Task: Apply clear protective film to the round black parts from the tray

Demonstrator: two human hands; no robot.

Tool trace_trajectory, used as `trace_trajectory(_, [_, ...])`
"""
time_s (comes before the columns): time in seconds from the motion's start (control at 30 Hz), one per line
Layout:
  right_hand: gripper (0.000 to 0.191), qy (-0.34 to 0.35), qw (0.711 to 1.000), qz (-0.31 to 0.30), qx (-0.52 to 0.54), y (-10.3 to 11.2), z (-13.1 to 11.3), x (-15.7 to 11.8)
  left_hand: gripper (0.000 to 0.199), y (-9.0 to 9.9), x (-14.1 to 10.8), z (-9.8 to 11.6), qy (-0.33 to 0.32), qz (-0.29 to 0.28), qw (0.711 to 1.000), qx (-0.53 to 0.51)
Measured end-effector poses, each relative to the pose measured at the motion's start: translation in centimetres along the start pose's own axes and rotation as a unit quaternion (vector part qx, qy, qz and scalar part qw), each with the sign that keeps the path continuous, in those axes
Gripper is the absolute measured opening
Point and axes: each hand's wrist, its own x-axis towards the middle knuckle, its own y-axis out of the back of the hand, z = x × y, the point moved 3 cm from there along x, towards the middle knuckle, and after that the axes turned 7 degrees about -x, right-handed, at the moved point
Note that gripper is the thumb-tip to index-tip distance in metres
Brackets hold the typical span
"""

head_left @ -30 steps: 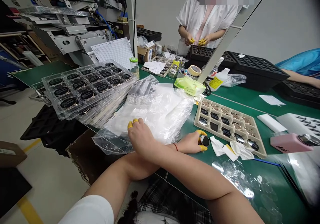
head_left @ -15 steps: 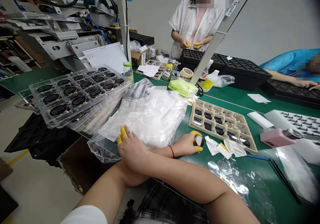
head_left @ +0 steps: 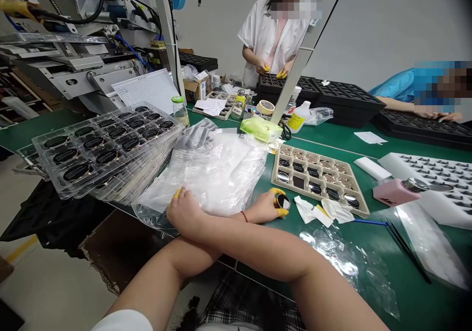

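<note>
My forearms cross, the right one over the left. My left hand (head_left: 263,207), with a red cord at its wrist, holds a round, dark-faced metal disc (head_left: 283,202) between yellow-covered fingers, just above the green table. My right hand (head_left: 184,214) is at the near left edge of a pile of clear plastic bags (head_left: 217,173), its fingers curled on the plastic; their tips are partly hidden. Right of the disc lie crumpled white wipes (head_left: 305,209). Behind them a beige compartment tray (head_left: 363,205) holds dark and rose-coloured round pieces.
Stacked clear trays (head_left: 51,178) of black discs stand left. Farther back are a green tissue pack (head_left: 261,128), bottles and a slanted white post (head_left: 295,85). A pink bottle (head_left: 394,193), tweezers (head_left: 409,250) and loose clear films (head_left: 342,257) lie right. Two people work behind.
The camera view has shifted, moving the table items leftward in the picture. My right hand's fingers are more curled on the plastic. My left hand still holds the disc.
</note>
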Motion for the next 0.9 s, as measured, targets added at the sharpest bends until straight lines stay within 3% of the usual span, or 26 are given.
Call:
trace_trajectory(0.17, [0.018,0.007,0.995,0.070,0.065,0.7,0.9,-0.7,0.052,-0.1,0.2,-0.3,0.003,0.001,1.000,-0.017])
trace_trajectory(0.33, [0.013,-0.025,0.991,0.046,0.121,2.0,3.0,-2.9,0.052,-0.3,0.2,-0.3,0.008,0.002,0.999,-0.039])
trace_trajectory(0.47, [0.013,-0.021,0.990,0.100,0.100,4.1,4.2,-5.5,0.052,-0.4,0.1,-0.2,0.009,0.000,0.998,-0.059])
trace_trajectory(0.73, [0.014,0.062,0.992,0.064,0.089,1.4,2.0,-5.8,0.051,-0.4,0.2,-0.3,0.010,0.013,0.998,-0.062])
trace_trajectory(0.83, [0.014,0.080,0.989,0.085,0.094,2.2,2.0,-6.4,0.051,-0.4,0.2,-0.5,0.005,0.016,0.998,-0.058])
trace_trajectory(0.9, [0.018,0.073,0.984,0.104,0.121,3.3,3.8,-7.2,0.050,-0.3,0.2,-0.5,-0.004,0.017,0.998,-0.052])
